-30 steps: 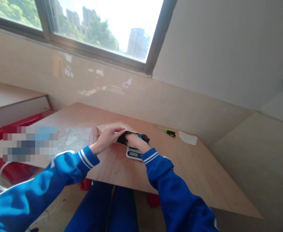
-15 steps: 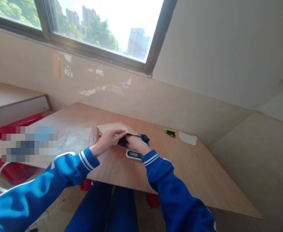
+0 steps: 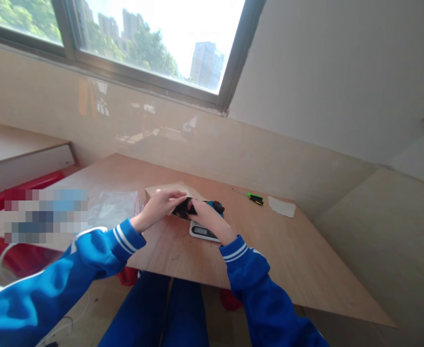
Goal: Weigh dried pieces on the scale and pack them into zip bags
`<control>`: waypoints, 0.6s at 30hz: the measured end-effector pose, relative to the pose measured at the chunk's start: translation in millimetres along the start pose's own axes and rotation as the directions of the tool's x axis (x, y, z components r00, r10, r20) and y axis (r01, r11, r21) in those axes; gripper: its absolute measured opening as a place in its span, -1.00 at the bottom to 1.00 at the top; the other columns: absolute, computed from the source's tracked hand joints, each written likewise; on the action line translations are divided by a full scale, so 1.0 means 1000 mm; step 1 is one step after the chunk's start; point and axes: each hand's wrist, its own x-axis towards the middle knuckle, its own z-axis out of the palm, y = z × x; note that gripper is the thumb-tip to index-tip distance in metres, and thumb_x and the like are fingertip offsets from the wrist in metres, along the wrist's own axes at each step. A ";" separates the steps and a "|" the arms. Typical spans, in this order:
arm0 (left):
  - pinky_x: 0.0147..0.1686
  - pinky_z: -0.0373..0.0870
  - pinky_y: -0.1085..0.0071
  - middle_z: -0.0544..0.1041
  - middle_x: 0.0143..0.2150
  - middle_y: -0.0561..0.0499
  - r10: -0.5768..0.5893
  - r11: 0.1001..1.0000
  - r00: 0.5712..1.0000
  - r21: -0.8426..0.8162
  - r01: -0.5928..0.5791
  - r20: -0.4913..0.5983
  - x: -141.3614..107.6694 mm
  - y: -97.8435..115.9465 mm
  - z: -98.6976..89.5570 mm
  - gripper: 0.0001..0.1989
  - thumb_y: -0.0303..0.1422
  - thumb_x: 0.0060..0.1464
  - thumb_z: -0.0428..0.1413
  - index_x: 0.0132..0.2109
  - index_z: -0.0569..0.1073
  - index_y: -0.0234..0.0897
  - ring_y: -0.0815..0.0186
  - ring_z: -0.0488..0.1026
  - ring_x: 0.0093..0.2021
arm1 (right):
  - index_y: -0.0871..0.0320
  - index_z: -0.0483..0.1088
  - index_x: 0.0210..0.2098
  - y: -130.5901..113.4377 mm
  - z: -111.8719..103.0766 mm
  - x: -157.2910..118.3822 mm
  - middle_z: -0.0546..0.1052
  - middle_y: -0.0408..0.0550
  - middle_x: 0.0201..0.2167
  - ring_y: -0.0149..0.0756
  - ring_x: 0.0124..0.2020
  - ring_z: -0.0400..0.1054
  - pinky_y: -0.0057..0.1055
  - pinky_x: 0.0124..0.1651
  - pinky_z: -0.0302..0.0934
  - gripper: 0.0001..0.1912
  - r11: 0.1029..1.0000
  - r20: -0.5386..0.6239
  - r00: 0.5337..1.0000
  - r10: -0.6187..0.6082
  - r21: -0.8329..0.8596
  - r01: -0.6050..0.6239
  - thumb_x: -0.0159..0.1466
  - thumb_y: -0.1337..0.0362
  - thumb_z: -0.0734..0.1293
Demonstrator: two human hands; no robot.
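Observation:
A brown paper bag [image 3: 155, 190] lies on the wooden table with its dark opening facing me. My left hand [image 3: 162, 205] pinches the upper edge of that opening. At the mouth of the bag is my right hand [image 3: 206, 215], its fingertips partly inside the dark opening; whether they grip anything is hidden. Under my right wrist, a white scale [image 3: 203, 232] with a small grey display sits on the table. Just behind my right hand is a blue object [image 3: 215, 206] with something dark brown on top.
Clear plastic bags [image 3: 112, 207] lie left of the paper bag. A green-and-black screwdriver [image 3: 254, 197] and a piece of white paper [image 3: 282, 206] are at the back right, near the wall. Red stools stand at the left and below the table edge.
My right hand has drawn back a little toward the right, out of the bag's opening, and more of it shows. My left hand has shifted slightly left.

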 end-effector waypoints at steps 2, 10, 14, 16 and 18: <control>-0.16 0.43 0.36 0.65 -0.18 -0.03 -0.006 1.000 1.000 -0.002 0.006 0.005 0.000 -0.001 -0.001 -0.71 -0.18 0.14 0.07 -0.18 0.60 -0.24 0.19 0.57 -0.15 | 0.21 0.38 -0.12 0.000 -0.001 -0.006 0.55 0.05 -0.20 -0.17 -0.16 0.46 -0.28 -0.11 0.31 -0.79 1.000 -0.037 0.999 -0.002 0.002 0.002 0.23 0.37 0.36; -0.16 0.45 0.36 0.66 -0.17 0.00 -0.049 0.998 0.999 0.025 0.049 -0.016 0.004 0.000 -0.003 -0.69 -0.15 0.11 0.07 -0.21 0.60 -0.23 0.19 0.57 -0.16 | 0.17 0.37 -0.15 0.005 -0.005 -0.021 0.52 0.03 -0.21 -0.08 -0.14 0.41 -0.16 -0.05 0.29 -0.64 0.997 -0.278 0.958 -0.075 -0.008 0.075 0.09 0.30 0.49; -0.19 0.46 0.35 0.66 -0.19 0.00 -0.088 0.996 0.995 0.026 0.089 -0.038 0.007 -0.003 -0.007 -0.69 -0.14 0.10 0.07 -0.21 0.61 -0.20 0.18 0.58 -0.18 | 0.09 0.37 -0.18 0.025 -0.004 -0.041 0.52 -0.07 -0.23 -0.22 -0.21 0.41 -0.29 -0.12 0.29 -0.70 0.969 -0.420 0.906 0.055 0.241 0.052 0.14 0.14 0.44; -0.19 0.46 0.33 0.66 -0.22 -0.01 -0.130 0.989 0.988 0.059 0.135 -0.086 0.011 -0.007 -0.011 -0.70 -0.12 0.09 0.09 -0.23 0.61 -0.18 0.17 0.58 -0.19 | 0.10 0.38 -0.22 0.046 0.003 -0.054 0.52 -0.07 -0.25 -0.24 -0.26 0.40 -0.32 -0.18 0.28 -0.68 0.942 -0.475 0.857 0.200 0.334 -0.034 0.15 0.04 0.40; -0.20 0.46 0.29 0.66 -0.26 -0.02 -0.193 0.971 0.967 0.109 0.212 -0.164 0.017 -0.010 -0.016 -0.69 -0.09 0.07 0.10 -0.22 0.61 -0.15 0.14 0.58 -0.20 | 0.12 0.39 -0.25 0.069 0.018 -0.065 0.53 -0.03 -0.27 -0.21 -0.28 0.38 -0.30 -0.21 0.26 -0.63 0.926 -0.507 0.798 0.326 0.341 -0.161 0.16 -0.05 0.37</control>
